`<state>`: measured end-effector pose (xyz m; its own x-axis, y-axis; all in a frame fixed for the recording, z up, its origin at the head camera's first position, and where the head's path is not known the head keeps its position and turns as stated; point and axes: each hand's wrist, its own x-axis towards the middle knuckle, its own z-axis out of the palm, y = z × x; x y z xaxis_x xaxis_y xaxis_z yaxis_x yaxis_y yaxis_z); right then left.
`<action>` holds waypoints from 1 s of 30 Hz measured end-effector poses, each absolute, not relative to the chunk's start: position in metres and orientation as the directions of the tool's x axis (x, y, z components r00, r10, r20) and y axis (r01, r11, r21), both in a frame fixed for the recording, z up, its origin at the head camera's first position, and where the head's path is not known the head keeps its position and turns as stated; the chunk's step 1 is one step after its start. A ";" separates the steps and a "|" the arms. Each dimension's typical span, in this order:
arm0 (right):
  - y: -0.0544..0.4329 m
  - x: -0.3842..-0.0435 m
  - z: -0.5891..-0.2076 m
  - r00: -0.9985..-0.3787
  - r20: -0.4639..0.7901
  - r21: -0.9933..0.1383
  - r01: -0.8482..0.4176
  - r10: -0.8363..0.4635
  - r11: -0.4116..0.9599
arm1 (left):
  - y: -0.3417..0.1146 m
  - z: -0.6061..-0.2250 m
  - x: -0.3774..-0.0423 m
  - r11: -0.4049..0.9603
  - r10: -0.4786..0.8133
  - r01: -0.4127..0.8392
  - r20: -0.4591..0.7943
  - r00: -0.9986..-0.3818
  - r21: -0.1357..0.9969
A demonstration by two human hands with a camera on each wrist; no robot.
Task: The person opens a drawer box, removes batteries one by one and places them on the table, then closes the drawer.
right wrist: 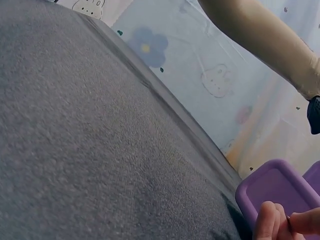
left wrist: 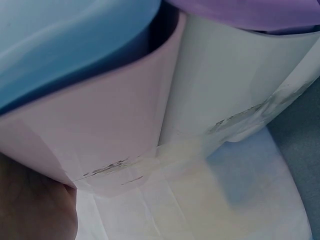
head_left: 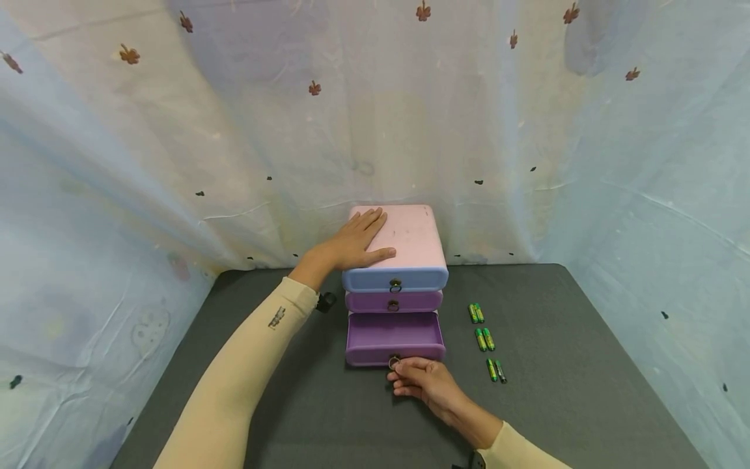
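A small drawer cabinet (head_left: 413, 238) with a pink top stands at the back of the table. My left hand (head_left: 353, 243) rests on its top, fingers spread, toward the left side. The bottom purple drawer (head_left: 363, 355) is pulled out, and its visible inside holds nothing. At its front, my right hand (head_left: 430, 385) pinches the metal ring pull (head_left: 394, 361) between thumb and finger. In the right wrist view, fingertips (right wrist: 267, 220) show against the purple drawer front (right wrist: 272, 187). The blue top drawer (head_left: 369, 280) and purple middle drawer (head_left: 366, 301) are closed.
Green batteries lie in three pairs right of the cabinet: a far pair (head_left: 473, 313), a middle pair (head_left: 481, 340) and a near pair (head_left: 491, 370). A dark grey cloth (head_left: 556, 391) covers the table. A patterned curtain (head_left: 398, 143) hangs close behind the cabinet.
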<state>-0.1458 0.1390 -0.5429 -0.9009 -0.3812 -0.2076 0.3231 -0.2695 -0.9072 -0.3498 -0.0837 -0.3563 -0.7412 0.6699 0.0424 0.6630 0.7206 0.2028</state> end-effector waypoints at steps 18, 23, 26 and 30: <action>0.133 -0.163 -0.545 -0.921 -0.191 -0.907 0.298 -0.341 -0.297 | -0.083 -0.354 -0.347 0.724 0.665 0.657 0.042 -0.746 0.210; 0.132 -0.169 -0.547 -0.928 -0.179 -0.912 0.281 -0.326 -0.299 | -0.083 -0.355 -0.349 0.726 0.664 0.656 0.040 -0.747 0.206; 0.131 -0.172 -0.547 -0.931 -0.180 -0.911 0.279 -0.319 -0.302 | -0.082 -0.356 -0.349 0.726 0.665 0.657 0.039 -0.746 0.204; 0.131 -0.176 -0.547 -0.933 -0.182 -0.912 0.278 -0.310 -0.303 | -0.083 -0.356 -0.349 0.725 0.665 0.657 0.037 -0.746 0.207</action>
<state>-0.1756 0.1306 -0.5466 -0.9330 -0.3104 -0.1818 0.2783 -0.3026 -0.9116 -0.3488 -0.0826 -0.3563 -0.7455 0.6654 0.0370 0.6572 0.7247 0.2071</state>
